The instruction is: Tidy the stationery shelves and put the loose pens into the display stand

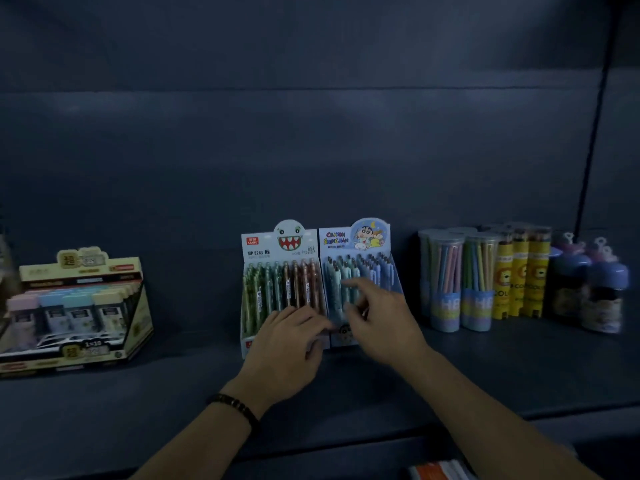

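Two cardboard pen display stands stand side by side on the dark shelf: a white one with a monster face holding green and brown pens, and a blue cartoon one holding pale blue pens. My left hand rests on the lower front of the white stand, fingers loosely bent over the pens. My right hand hovers in front of the blue stand, index finger stretched toward its pens, the other fingers relaxed. The image is blurred, so I cannot tell whether either hand holds a pen.
A cream box of pastel erasers sits at the left. At the right stand clear tubes of pencils, yellow pencil tubes and blue-capped jars. An orange and white item lies at the bottom edge.
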